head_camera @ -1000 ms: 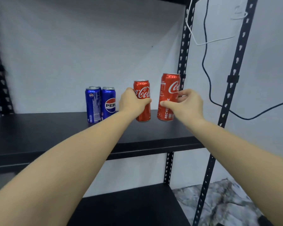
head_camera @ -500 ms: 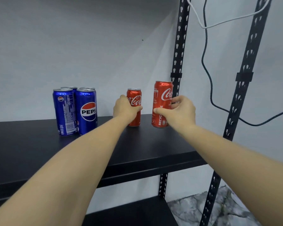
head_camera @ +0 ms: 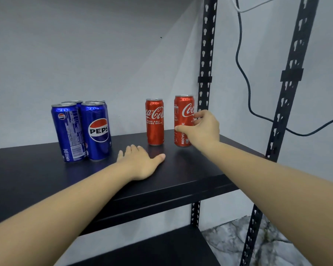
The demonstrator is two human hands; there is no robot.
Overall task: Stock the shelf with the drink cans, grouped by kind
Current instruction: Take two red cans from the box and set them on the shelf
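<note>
Several blue Pepsi cans (head_camera: pixel 96 131) stand clustered on the left of the black shelf (head_camera: pixel 190 175). To their right, two red Coca-Cola cans stand upright and a little apart. The left Coca-Cola can (head_camera: pixel 154 121) stands free. My right hand (head_camera: pixel 204 129) grips the right Coca-Cola can (head_camera: pixel 183 112), thumb across its front and fingers round its right side. My left hand (head_camera: pixel 140 162) lies flat on the shelf, palm down, in front of the left Coca-Cola can and touching no can.
Perforated black uprights (head_camera: pixel 206 54) (head_camera: pixel 290 83) stand at the shelf's right end. A black cable (head_camera: pixel 246 73) hangs on the grey wall between them. A lower shelf (head_camera: pixel 161 250) and marbled floor (head_camera: pixel 229 242) lie below.
My left hand has let go of the left Coca-Cola can and dropped flat onto the shelf in front of it. My right hand stays on the right can. The view moved closer.
</note>
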